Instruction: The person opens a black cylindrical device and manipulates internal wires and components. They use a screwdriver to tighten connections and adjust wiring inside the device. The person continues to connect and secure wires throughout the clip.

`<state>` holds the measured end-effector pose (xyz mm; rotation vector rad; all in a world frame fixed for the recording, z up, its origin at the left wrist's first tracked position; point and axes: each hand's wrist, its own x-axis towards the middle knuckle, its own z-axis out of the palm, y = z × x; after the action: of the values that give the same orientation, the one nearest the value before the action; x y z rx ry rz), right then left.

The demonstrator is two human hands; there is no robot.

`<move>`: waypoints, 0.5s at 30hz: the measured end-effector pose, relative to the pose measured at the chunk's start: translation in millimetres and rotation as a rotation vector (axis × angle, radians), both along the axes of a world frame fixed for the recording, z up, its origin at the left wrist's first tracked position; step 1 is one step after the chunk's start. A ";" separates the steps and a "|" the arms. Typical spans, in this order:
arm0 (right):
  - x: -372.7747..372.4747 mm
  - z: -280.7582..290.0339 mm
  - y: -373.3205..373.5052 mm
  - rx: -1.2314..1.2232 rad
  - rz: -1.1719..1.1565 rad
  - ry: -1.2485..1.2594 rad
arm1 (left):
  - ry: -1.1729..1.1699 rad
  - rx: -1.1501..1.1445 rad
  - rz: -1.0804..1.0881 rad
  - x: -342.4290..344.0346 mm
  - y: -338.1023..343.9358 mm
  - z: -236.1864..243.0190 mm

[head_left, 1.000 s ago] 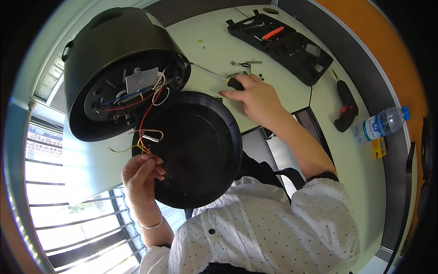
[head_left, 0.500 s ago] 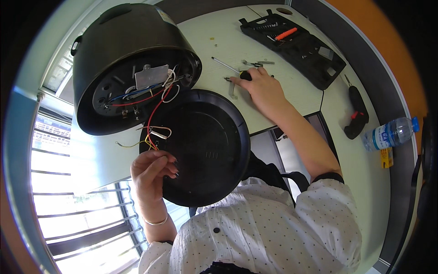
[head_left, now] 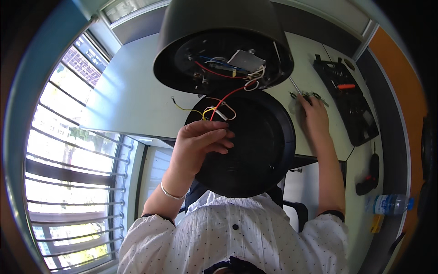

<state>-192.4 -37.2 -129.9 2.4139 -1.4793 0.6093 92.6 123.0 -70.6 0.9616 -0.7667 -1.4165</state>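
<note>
A black round appliance body (head_left: 219,27), like a cooker's, is tipped so its open underside faces me, with a metal plate (head_left: 246,60) and several wires showing. Below it a black round base cover (head_left: 255,150) leans near my lap. A red wire (head_left: 226,97) runs from the body down to my left hand (head_left: 203,144), whose fingers are pinched together on the wire bundle over the cover. A yellow wire (head_left: 188,108) sticks out beside that hand. On the table at right, my right hand (head_left: 315,116) has its fingers closed round a screwdriver (head_left: 294,84), its handle mostly hidden.
An opened black tool case (head_left: 349,102) holds an orange-handled tool (head_left: 345,86). Small metal parts (head_left: 321,100) lie by my right hand. Farther right are a black and red power screwdriver (head_left: 368,176), a water bottle (head_left: 390,204) and a yellow carton (head_left: 377,223). A barred window (head_left: 73,182) is at left.
The view has turned left, so everything sits farther right in it. My left hand still pinches the wires. My right hand stays at the screwdriver, its fingers now farther round the handle.
</note>
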 end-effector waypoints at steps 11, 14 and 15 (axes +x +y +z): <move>60.4 67.4 106.8 -0.115 0.458 -0.602 | 0.164 0.001 -0.121 -8.7 3.2 -6.9; 81.6 73.3 133.0 -0.061 0.603 -0.599 | 0.194 0.025 -0.169 -14.1 5.2 -7.2; 86.4 72.2 137.0 -0.054 0.643 -0.588 | 0.208 0.031 -0.188 -15.8 6.8 -6.5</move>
<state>-106.0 99.8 -57.7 2.7918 -0.7641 1.5745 76.8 129.7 -77.1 0.7658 -0.6951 -1.6672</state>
